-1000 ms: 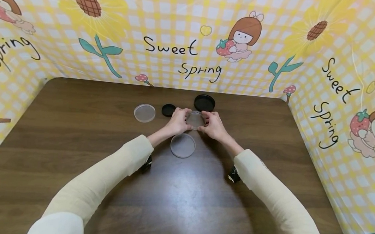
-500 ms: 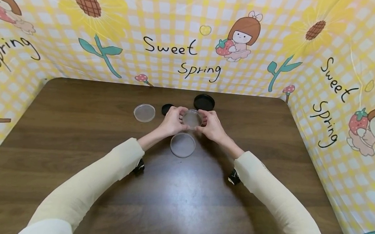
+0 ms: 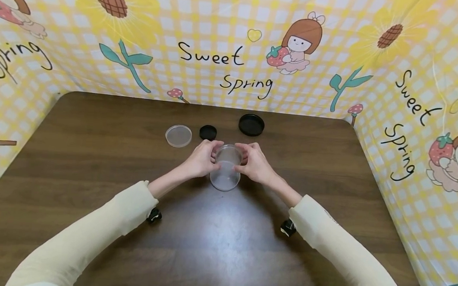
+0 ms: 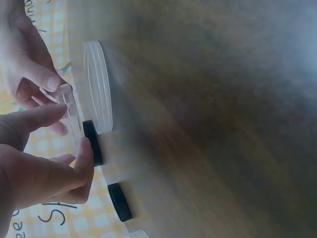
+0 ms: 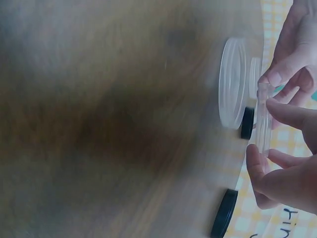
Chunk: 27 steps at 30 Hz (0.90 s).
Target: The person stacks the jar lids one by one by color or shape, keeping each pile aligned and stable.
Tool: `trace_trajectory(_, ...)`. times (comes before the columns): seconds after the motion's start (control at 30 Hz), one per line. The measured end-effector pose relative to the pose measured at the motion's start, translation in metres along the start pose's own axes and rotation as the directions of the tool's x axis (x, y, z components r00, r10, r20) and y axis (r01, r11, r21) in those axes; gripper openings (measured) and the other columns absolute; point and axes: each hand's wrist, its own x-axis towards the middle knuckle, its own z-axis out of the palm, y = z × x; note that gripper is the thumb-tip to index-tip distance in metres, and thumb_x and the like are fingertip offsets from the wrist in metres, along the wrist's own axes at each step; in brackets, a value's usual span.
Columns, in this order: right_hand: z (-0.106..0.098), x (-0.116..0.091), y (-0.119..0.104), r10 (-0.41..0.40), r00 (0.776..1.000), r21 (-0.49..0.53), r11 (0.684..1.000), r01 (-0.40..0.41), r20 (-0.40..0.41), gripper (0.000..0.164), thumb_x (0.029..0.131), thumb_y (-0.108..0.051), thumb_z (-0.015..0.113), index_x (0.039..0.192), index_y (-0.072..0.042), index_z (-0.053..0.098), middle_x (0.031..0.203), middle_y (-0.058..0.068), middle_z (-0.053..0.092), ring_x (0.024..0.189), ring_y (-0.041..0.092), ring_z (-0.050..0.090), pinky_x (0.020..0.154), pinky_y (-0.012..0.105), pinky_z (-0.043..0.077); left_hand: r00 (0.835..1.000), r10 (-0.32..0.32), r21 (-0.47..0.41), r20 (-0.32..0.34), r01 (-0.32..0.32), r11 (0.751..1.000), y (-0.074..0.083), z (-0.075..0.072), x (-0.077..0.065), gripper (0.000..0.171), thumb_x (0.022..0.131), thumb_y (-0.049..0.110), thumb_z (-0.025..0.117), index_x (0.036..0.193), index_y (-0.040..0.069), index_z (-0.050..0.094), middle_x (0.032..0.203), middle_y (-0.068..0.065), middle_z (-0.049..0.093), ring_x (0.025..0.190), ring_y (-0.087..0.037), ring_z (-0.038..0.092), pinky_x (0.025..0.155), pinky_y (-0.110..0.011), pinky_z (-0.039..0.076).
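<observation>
Between both hands hangs a small clear petri dish (image 3: 229,153), raised off the table and held level. My left hand (image 3: 203,160) pinches its left side between thumb and fingers. My right hand (image 3: 256,162) grips the opposite side the same way. A larger clear round dish (image 3: 224,182) lies on the table just below and nearer; the held dish overlaps its far part in the head view. In the left wrist view the larger dish (image 4: 100,89) sits lower than the held dish (image 4: 72,116). The right wrist view shows a gap between the table and the held dish (image 5: 264,124).
Another clear round dish (image 3: 178,136) lies at the back left. Beside it is a small black round dish or lid (image 3: 208,132). A larger black one (image 3: 251,125) lies behind my right hand. Patterned cloth (image 3: 204,29) walls the brown table (image 3: 96,162) at the back and sides.
Both hands have brought the small petri dish back toward me and slightly left, from near the black lids to over the far part of the larger clear dish. The other pieces stay put.
</observation>
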Motion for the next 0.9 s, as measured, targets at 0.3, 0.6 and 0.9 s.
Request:
trace_trajectory(0.3,0.006,-0.014,-0.005,-0.003,0.999,0.022,1.0,0.002,0.046,0.066,0.076,0.0,0.08,0.134,0.005,0.05,0.116,0.02,0.043,0.089,0.026,0.061,0.077,0.028,0.053,0.998,0.005,0.026,0.068,-0.007,1.0,0.004,-0.005,-0.018,0.056,0.075,-0.003,0.079,0.124,-0.009,0.055,0.107,-0.022,0.051,0.092,-0.027,0.058,0.08,-0.032,0.052)
trace_trajectory(0.6,0.009,-0.024,-0.004,-0.002,0.997,0.017,1.0,0.001,0.081,0.065,0.077,0.0,0.08,0.134,0.005,0.049,0.114,0.02,0.044,0.093,0.028,0.062,0.077,0.026,0.054,0.992,-0.004,0.041,0.124,-0.001,0.999,0.004,-0.001,-0.023,0.056,0.074,-0.002,0.079,0.124,-0.008,0.055,0.106,-0.02,0.05,0.089,-0.024,0.056,0.077,-0.031,0.051)
trace_trajectory(0.9,0.011,-0.028,-0.002,-0.005,0.995,0.038,0.999,0.001,0.101,0.065,0.076,0.003,0.079,0.133,0.007,0.05,0.116,0.022,0.043,0.092,0.029,0.064,0.073,0.022,0.053,0.993,-0.008,0.068,0.121,0.0,0.998,0.002,0.005,-0.027,0.057,0.074,0.0,0.081,0.124,-0.007,0.056,0.104,-0.018,0.051,0.09,-0.024,0.054,0.078,-0.031,0.049)
